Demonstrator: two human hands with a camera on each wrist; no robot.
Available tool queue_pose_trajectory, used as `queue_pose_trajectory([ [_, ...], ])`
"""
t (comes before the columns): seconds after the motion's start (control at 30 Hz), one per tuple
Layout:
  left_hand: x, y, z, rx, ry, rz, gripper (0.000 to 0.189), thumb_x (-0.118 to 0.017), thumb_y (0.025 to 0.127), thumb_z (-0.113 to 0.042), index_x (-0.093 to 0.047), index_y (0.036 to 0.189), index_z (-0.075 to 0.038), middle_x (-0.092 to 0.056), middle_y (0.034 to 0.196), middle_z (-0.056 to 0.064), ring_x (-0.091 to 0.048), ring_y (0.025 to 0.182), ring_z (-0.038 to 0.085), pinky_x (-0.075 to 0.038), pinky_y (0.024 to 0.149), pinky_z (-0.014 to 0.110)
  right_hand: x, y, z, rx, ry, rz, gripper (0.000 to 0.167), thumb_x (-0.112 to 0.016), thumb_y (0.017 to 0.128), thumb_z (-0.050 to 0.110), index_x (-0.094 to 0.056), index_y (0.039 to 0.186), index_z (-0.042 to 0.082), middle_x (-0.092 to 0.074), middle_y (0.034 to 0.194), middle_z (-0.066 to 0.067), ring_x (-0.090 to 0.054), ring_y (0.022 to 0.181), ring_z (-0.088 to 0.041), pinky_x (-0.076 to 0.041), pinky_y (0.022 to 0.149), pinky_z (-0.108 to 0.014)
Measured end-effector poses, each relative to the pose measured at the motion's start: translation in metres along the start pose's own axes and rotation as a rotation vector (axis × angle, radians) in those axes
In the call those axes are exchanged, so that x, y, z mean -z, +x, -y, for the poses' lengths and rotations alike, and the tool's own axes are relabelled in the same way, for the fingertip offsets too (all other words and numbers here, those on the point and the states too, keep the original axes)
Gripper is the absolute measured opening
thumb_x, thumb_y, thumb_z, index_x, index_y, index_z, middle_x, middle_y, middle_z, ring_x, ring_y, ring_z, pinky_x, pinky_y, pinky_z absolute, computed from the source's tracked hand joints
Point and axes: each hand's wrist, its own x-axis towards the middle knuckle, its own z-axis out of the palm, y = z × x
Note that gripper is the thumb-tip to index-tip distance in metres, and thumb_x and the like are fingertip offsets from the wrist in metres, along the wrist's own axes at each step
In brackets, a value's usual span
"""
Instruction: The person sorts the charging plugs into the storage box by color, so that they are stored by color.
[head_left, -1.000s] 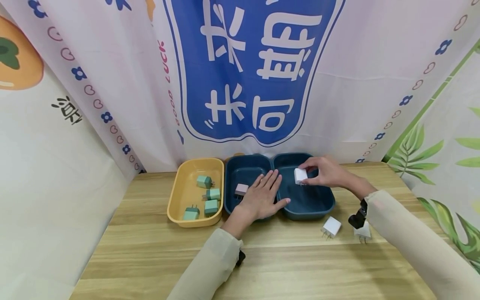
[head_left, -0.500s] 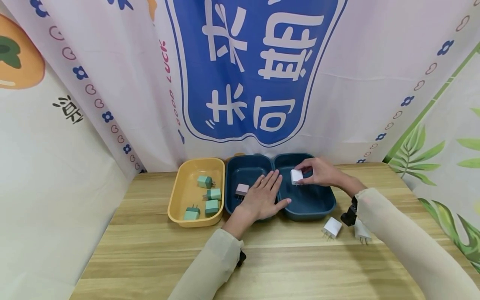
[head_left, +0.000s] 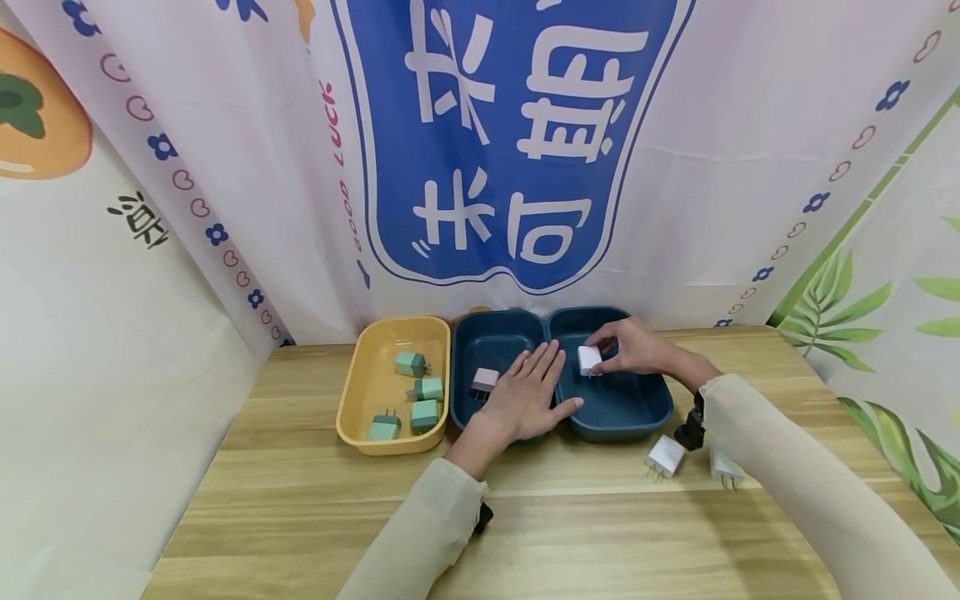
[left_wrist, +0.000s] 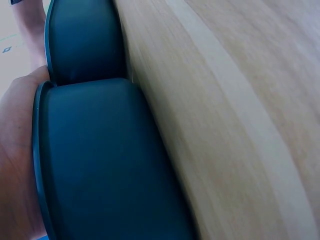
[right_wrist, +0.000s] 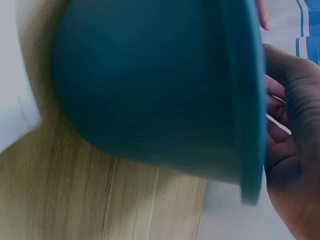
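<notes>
Between thumb and fingers my right hand (head_left: 637, 347) pinches a white plug charger (head_left: 588, 360) inside or just above the right dark blue tray (head_left: 615, 430); whether it touches the bottom I cannot tell. My left hand (head_left: 523, 398) lies with straight fingers across the middle dark blue tray (head_left: 498, 320), fingertips near where the two trays meet. Partly beside that hand, a pink charger (head_left: 485, 380) sits in the middle tray. In the right wrist view the tray wall (right_wrist: 160, 90) hides the charger. The left wrist view shows the hand (left_wrist: 17, 160) along the tray rim.
A yellow tray (head_left: 344, 408) at the left holds several green chargers (head_left: 410, 363). On the wooden table (head_left: 570, 533), a white charger (head_left: 664, 456) lies in front of the right tray. Another white charger (head_left: 724, 468) is partly behind the right sleeve. A printed curtain (head_left: 675, 208) hangs behind.
My right hand has moved slightly left with the white charger, further into the right tray. The left hand has stayed in place.
</notes>
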Motion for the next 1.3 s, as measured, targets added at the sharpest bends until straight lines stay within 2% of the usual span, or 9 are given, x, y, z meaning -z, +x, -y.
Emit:
queue_pose_trajectory([
  [0.33, 0.001, 0.001, 0.0, -0.006, 0.014, 0.01, 0.09, -0.023, 0.107, -0.074, -0.007, 0.172, -0.014, 0.0, 0.18, 0.003, 0.0, 0.165, 0.019, -0.008, 0.134, 0.043, -0.004, 0.004, 0.0, 0.011, -0.056, 0.019, 0.044, -0.09, 0.086, 0.022, -0.077, 0.121, -0.001, -0.077, 0.117, -0.016, -0.076, 0.101, -0.027, -0.064, 0.091, -0.046],
  [0.6, 0.002, 0.001, 0.0, -0.005, 0.0, 0.011, 0.09, -0.023, 0.106, -0.074, -0.005, 0.172, -0.015, 0.0, 0.18, 0.003, 0.001, 0.165, 0.018, -0.006, 0.134, 0.042, 0.001, 0.0, 0.003, 0.023, -0.048, -0.008, 0.045, -0.089, 0.088, 0.018, -0.075, 0.124, -0.004, -0.076, 0.119, -0.016, -0.076, 0.105, -0.03, -0.064, 0.091, -0.048],
  [0.87, 0.002, 0.003, 0.002, -0.005, -0.016, 0.009, 0.09, -0.024, 0.106, -0.074, -0.006, 0.172, -0.014, 0.001, 0.18, 0.003, 0.002, 0.165, 0.019, -0.005, 0.134, 0.043, 0.012, -0.013, 0.015, 0.069, -0.019, -0.027, 0.042, -0.088, 0.087, 0.014, -0.075, 0.122, -0.005, -0.076, 0.117, -0.02, -0.075, 0.103, -0.036, -0.063, 0.09, -0.052],
  [1.03, 0.001, 0.002, 0.001, -0.003, -0.008, 0.006, 0.09, -0.023, 0.106, -0.074, -0.004, 0.172, -0.015, 0.001, 0.18, 0.002, 0.001, 0.165, 0.018, -0.004, 0.134, 0.042, 0.016, -0.022, 0.02, 0.088, -0.02, -0.04, 0.039, -0.088, 0.089, 0.017, -0.076, 0.121, -0.003, -0.075, 0.118, -0.02, -0.074, 0.103, -0.038, -0.063, 0.09, -0.053],
  [1.3, -0.002, 0.001, 0.001, -0.01, -0.026, 0.001, 0.09, -0.024, 0.107, -0.073, -0.008, 0.172, -0.014, -0.003, 0.18, 0.004, 0.0, 0.165, 0.019, -0.005, 0.134, 0.042, 0.024, -0.043, 0.031, 0.123, -0.068, -0.08, 0.04, -0.089, 0.088, 0.022, -0.077, 0.12, 0.001, -0.076, 0.115, -0.015, -0.075, 0.1, -0.03, -0.064, 0.087, -0.053],
])
